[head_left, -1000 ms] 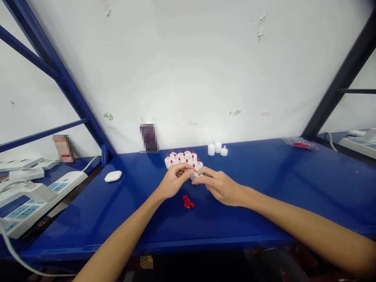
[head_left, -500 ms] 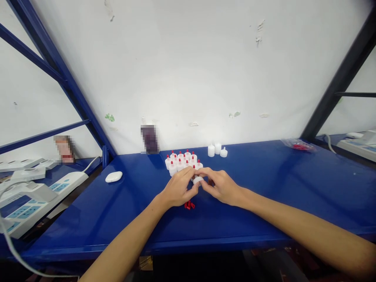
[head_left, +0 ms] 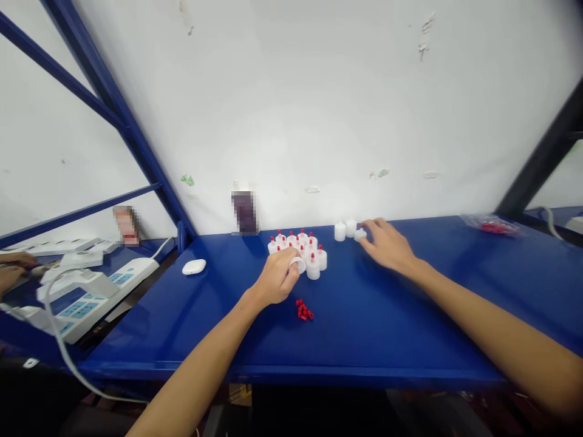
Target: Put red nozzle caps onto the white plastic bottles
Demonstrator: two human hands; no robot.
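Note:
My left hand (head_left: 276,280) is closed round a small white cap (head_left: 298,264) and holds it against the front of a cluster of white caps with red tips (head_left: 298,246) on the blue shelf (head_left: 410,315). My right hand (head_left: 387,244) lies further back to the right, fingers loosely spread, its fingertips touching a plain white cap (head_left: 359,234) beside two more plain white caps (head_left: 345,229). A small pile of loose red tips (head_left: 303,310) lies just in front of my left hand.
A white oval object (head_left: 194,266) sits left of the caps. White power strips (head_left: 86,294) with a cable lie on the left bench, where another person's hands (head_left: 11,270) show. A clear bag with red parts (head_left: 489,224) lies at the far right. Blue and black frame struts rise on both sides.
My hands have parted. The right hand moved back and right to the plain white caps. The left hand carried the white cap to the cluster. The camera turned slightly left.

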